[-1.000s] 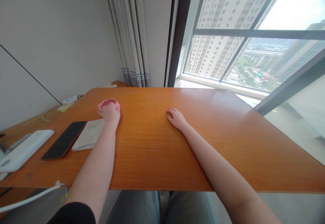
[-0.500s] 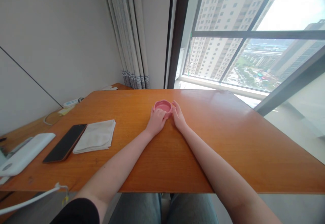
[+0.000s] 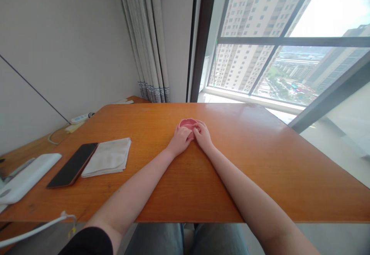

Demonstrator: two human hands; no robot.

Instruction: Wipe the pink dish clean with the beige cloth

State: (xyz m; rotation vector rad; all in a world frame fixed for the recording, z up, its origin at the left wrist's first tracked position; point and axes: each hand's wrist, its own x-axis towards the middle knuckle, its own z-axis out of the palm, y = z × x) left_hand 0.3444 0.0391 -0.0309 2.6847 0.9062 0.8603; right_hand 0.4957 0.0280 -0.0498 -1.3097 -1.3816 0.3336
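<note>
A small, round pink bowl (image 3: 187, 122) with a wavy rim is on the table, partly hidden by my fingers. My left hand (image 3: 180, 138) is closed on its near left side, thumb over the rim. Around the right side of the bowl, my right hand (image 3: 202, 135) has its fingers wrapped, with the thumb at the near edge. Both hands meet closely at the front of the bowl. Whether its base touches the tabletop is hidden.
Left of my arms lie a folded white cloth (image 3: 107, 158), a dark phone (image 3: 72, 165) and a white flat device (image 3: 29, 178) on the wooden table (image 3: 260, 170). A white cable (image 3: 34, 230) hangs at the front left edge. A power strip (image 3: 81, 118) sits at the back left.
My right hand has gone from beside the bowl, fingers extended, to wrapped around its right side. The bowl has shifted slightly right and nearer. My left hand keeps its hold.
</note>
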